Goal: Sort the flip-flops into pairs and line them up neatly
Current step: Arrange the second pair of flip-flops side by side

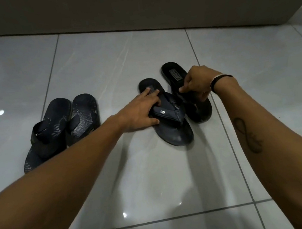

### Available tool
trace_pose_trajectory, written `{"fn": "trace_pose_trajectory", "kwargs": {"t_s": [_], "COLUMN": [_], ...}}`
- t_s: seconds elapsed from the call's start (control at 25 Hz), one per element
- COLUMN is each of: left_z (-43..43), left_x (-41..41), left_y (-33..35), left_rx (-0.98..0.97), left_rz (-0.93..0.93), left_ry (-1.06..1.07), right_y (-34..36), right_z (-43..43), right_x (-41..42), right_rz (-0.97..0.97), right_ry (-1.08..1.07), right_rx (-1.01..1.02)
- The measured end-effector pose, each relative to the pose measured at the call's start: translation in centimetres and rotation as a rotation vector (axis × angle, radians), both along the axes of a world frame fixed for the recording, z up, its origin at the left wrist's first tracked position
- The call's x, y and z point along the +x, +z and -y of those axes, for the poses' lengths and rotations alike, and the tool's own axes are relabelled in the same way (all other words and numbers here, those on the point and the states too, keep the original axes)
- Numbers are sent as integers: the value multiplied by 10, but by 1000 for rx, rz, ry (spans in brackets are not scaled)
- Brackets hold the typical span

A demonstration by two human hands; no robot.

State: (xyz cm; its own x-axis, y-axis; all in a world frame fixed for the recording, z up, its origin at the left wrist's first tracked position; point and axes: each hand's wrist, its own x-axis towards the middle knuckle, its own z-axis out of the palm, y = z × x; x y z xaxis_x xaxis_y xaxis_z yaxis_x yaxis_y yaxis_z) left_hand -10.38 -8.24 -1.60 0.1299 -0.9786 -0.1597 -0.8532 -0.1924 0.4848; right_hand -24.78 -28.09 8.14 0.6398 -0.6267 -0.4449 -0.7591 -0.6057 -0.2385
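The left hand [142,111] grips the navy flip-flop [168,118] by its strap; the right hand [196,83] pinches the black flip-flop [185,88] just beside it. Tugging straps could twist either sole askew, spoiling the line with the finished pair [60,130] well left.

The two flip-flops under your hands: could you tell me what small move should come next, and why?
Probably slide the right flip-flop back level with the left one; it lies farther away, while the patterned pair already sits together.
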Motion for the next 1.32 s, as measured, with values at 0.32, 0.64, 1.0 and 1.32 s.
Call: {"fn": "trace_pose_trajectory", "kwargs": {"t_s": [0.32,0.64,1.0,1.32], "left_z": [4,34,24,18], "left_x": [-66,-50,-63,-60], "left_y": [5,12,15,14], "left_rx": [44,151,106,103], "left_rz": [82,-17,-70,-105], "left_ry": [308,123,177,142], "right_y": [-45,-31,-25,-20], "right_z": [3,20,11,-1], "right_x": [-13,-44,-47,-47], "right_rz": [34,-165,-117,-134], "right_ry": [168,32,-5,9], "right_rx": [-90,-87,-62,-76]}}
